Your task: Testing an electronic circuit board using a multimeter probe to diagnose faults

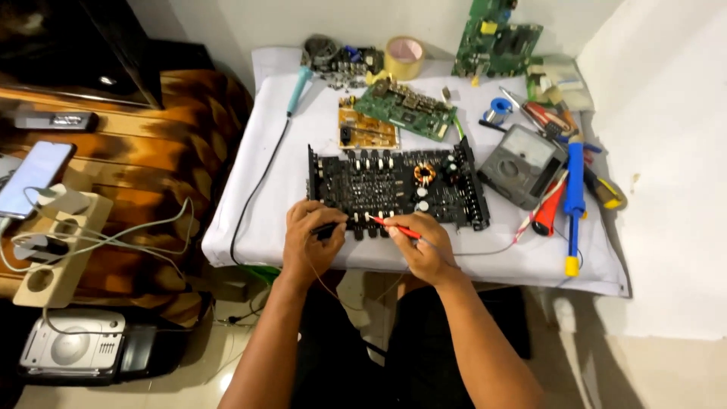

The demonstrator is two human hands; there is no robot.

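Looking down from a head-worn camera, the view is showing a person sitting at a small table covered with a white cloth (288, 159). A large black circuit board (394, 189) is lying flat at the near middle of the table, crowded with small components and a copper coil.

The left hand (309, 241) is resting at the board's near edge, its fingers closed around a black test probe (327, 229) whose tip is pointing toward the board's front row of parts. The right hand (422, 246) is sitting just beside it, pinching a red test probe (395, 227) between thumb and fingers; the red tip is touching the board's near edge. Thin leads are running from the probes, the red lead trailing right toward a grey analogue multimeter (522, 165) lying just right of the board.

Behind the black board, a yellow circuit board (366, 130) and a green circuit board (405, 110) are lying side by side. Another green board (496, 38) is leaning against the wall, near a roll of tape (404, 57). A blue soldering iron (298, 89) is lying at the back left, its black cord running down the cloth. A blue and yellow desoldering pump (574, 197) and assorted hand tools are lying along the right edge.

To the left, a phone (34, 178) and a power strip (57, 242) are sitting on a brown patterned surface.
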